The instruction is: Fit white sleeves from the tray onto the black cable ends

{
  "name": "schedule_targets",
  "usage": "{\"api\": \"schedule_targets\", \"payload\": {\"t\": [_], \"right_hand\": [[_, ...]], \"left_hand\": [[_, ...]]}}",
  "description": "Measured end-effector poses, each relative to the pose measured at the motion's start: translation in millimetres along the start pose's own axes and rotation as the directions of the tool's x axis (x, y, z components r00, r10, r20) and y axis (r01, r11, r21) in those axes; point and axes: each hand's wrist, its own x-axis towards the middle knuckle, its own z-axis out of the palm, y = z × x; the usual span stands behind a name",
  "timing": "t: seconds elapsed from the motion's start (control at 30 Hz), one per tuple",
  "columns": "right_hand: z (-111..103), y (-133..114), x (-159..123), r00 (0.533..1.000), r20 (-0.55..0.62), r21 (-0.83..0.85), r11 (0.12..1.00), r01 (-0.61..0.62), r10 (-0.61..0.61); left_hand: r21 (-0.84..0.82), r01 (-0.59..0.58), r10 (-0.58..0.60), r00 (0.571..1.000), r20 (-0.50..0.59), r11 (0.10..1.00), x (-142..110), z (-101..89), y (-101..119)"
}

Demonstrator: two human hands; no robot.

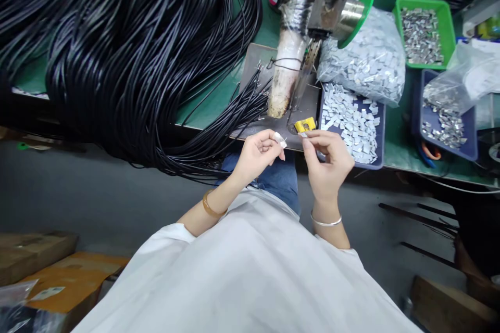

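My left hand (pixel 260 153) is closed in a pinch at the table's front edge. White wrapping (pixel 278 139) shows at its fingertips, with a thin bright tip beside it; what the fingers hold is too small to name. Just to the right, my right hand (pixel 328 158) pinches a small pale flat piece (pixel 303 135) between thumb and forefinger. A yellow block (pixel 304 125) with a dark spot lies right behind those fingertips. Beside my right hand, a blue tray (pixel 380 140) holds many similar small pale pieces (pixel 347 119). The two hands are slightly apart.
Bundled black cables (pixel 156 62) cover the left table, their ends near my left hand. A soldering stand with a duct (pixel 287 62) and green-rimmed wire spool (pixel 356 18) rises ahead. A bag of pale pieces (pixel 363 57), green tray (pixel 449 31) and another blue tray (pixel 471 138) stand right.
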Motion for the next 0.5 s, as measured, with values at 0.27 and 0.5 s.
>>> {"api": "schedule_targets", "payload": {"t": [0.27,0.5], "right_hand": [[8.9,6.2,2.4,0.964,0.216,0.342,0.913,-0.225,0.157],[6.7,9.9,2.3,0.951,0.266,0.388,0.885,-0.257,0.16]], "left_hand": [[-0.005,0.004,-0.003,0.986,0.167,1.0,1.6,-8.0,5.4],[-0.011,0.083,-0.078,0.968,0.239,0.996,1.9,-9.9,11.1]]}}
